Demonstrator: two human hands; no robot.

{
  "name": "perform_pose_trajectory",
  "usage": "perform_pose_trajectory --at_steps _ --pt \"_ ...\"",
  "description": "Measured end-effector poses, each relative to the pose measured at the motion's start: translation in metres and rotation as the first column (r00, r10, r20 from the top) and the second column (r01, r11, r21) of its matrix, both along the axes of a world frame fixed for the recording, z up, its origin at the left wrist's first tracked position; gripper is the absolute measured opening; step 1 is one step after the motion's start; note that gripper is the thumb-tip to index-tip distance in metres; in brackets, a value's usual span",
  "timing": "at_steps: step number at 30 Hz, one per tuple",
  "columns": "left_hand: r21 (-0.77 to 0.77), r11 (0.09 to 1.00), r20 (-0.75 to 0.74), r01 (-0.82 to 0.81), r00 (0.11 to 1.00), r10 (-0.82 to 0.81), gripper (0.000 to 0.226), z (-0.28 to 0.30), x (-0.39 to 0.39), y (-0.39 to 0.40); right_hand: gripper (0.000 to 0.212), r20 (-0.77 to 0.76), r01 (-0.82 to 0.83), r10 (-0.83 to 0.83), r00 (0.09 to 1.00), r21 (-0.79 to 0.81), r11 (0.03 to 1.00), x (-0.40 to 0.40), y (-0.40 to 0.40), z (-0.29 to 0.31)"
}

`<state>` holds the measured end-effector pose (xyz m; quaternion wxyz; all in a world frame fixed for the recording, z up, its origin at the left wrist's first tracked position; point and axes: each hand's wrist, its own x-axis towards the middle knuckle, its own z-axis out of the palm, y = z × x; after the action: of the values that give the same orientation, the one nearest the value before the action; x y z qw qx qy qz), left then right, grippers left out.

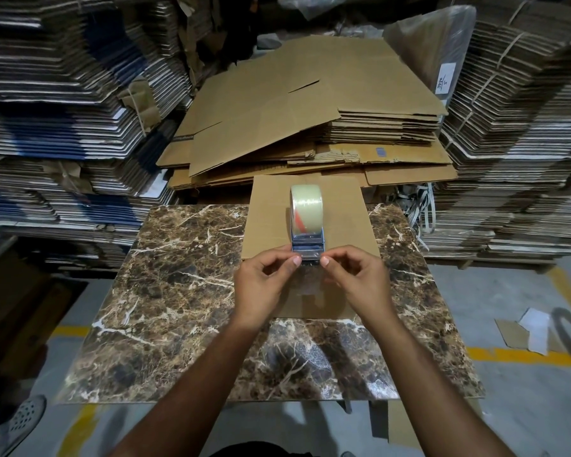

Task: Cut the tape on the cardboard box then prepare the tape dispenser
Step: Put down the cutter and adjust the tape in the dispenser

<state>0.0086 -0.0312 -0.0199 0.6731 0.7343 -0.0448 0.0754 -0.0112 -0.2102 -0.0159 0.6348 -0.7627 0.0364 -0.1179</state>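
A flat cardboard box [340, 206] lies on the brown marble tabletop [178, 291], reaching past its far edge. On the box stands the tape dispenser [308, 225] with a roll of clear tape on top and a metal front end facing me. My left hand [264, 285] and my right hand [356, 285] meet at that front end. Each hand pinches one corner of the loose clear tape end [309, 257] between thumb and forefinger. A wrinkled strip of clear tape shows on the box just below my fingers.
A low pile of flattened cartons [310, 120] sits right behind the table. Tall stacks of bundled cardboard rise at left [63, 127] and right [515, 143]. Grey floor with yellow lines [508, 354] surrounds the table, paper scraps [534, 331] lie at right, and a sandalled foot [17, 423] shows bottom left.
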Motion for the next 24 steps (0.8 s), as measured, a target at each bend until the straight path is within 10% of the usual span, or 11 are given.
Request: perform_pose_trajectory --at_steps 24 --pt "-0.492 0.850 -0.437 -0.187 0.898 -0.055 0.008 0.000 -0.006 -0.021 0.023 -0.320 0.167 0.012 0.947 0.526 0.834 -0.001 0.017 0.005"
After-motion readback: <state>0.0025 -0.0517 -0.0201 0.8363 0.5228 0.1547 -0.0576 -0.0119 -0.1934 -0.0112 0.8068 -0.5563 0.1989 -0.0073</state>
